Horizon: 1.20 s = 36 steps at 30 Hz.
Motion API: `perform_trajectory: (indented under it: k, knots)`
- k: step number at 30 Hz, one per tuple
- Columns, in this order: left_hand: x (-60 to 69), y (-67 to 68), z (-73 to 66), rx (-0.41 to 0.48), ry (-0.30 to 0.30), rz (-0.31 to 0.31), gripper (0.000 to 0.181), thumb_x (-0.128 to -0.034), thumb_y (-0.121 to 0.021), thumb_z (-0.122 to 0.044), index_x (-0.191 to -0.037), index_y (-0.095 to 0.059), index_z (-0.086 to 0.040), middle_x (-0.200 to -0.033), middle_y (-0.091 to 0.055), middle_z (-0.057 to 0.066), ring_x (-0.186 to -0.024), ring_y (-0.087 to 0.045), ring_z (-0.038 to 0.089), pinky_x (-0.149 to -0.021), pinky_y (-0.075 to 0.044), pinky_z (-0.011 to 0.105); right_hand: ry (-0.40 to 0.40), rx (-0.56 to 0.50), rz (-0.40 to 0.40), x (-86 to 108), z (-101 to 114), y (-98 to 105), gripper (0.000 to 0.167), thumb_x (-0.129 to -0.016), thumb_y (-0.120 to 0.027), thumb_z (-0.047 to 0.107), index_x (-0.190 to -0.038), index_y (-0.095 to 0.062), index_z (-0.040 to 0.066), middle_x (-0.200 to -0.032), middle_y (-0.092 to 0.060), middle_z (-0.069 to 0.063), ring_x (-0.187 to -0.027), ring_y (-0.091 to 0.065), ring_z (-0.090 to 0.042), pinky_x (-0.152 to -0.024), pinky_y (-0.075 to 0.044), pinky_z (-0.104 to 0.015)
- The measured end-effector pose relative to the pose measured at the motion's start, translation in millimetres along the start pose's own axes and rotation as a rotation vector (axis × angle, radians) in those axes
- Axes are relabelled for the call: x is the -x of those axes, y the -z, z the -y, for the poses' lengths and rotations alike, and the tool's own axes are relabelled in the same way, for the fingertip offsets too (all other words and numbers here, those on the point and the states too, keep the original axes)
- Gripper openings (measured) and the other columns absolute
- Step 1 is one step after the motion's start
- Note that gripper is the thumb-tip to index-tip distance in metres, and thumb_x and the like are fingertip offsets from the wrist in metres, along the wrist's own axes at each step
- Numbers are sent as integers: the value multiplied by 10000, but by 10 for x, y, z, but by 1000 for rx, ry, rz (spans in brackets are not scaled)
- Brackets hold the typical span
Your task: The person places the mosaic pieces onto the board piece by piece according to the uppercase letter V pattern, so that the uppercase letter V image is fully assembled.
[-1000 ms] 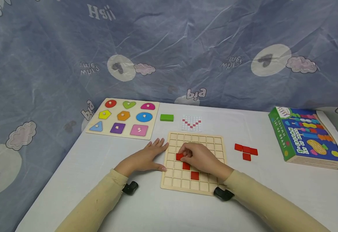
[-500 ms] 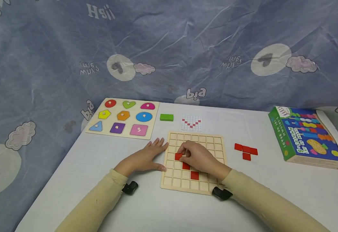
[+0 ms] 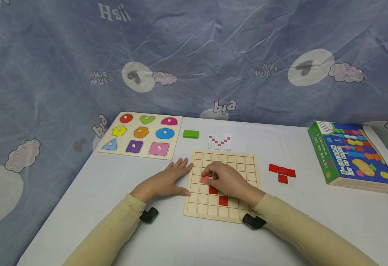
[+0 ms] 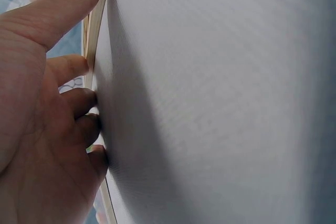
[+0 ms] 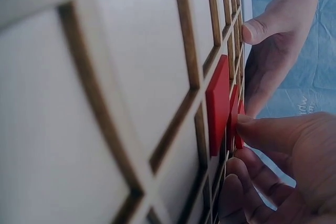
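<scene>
- Left hand (image 3: 168, 180), spread, touches one grid board (image 3: 240, 167) at its nine-o'clock edge.
- Red tile (image 3: 204, 180), square, no long axis, lies on the board at nine o'clock from the nearer right hand (image 3: 228, 180), which pinches it.
- Two board tiles (image 3: 223, 201) run from it toward half past four.
- Four loose tiles (image 3: 282, 171) lie off-board, at three o'clock.

Left hand (image 3: 168, 181) splayed, palm down; right hand (image 3: 229, 180) curled
</scene>
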State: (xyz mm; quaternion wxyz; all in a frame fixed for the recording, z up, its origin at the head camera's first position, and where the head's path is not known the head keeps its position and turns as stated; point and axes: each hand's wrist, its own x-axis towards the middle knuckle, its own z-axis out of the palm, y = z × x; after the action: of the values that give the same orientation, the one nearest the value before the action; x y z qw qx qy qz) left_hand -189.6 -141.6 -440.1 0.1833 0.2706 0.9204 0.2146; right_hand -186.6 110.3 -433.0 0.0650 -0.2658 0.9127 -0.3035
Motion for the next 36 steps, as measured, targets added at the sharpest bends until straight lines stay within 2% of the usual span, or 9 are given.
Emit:
perform_trajectory:
  k: [18, 26, 36]
  knots:
    - [1, 0, -2, 2, 4, -1, 1034, -816, -815, -506, -1619, -273, -144, -1693, -126, 88, -1569, -27, 262, -1267, -36, 462, 5, 9, 14, -6, -14, -7, 175, -908, -760, 111, -1066, -772, 185, -1002, -635, 75, -801, -539, -111, -739, -475, -301]
    - [0, -2, -2, 0, 8, -1, 1036, -815, -814, -510, -1620, -271, -148, -1694, -125, 87, -1569, -29, 260, -1267, -38, 458, -9, 8, 29, -15, -11, -13, 199, -908, -743, 105, -1091, -761, 182, -983, -615, 68, -813, -537, -111, -732, -478, -299]
    - [-9, -18, 9, -2, 4, -9, 1033, -814, -816, -509, -1619, -277, -150, -1694, -131, 84, -1569, -33, 258, -1267, -37, 449, 17, -1, 17, 10, -10, -8, 184, -934, -731, 145, -1116, -742, 168, -983, -622, 51, -846, -558, -114, -736, -498, -289]
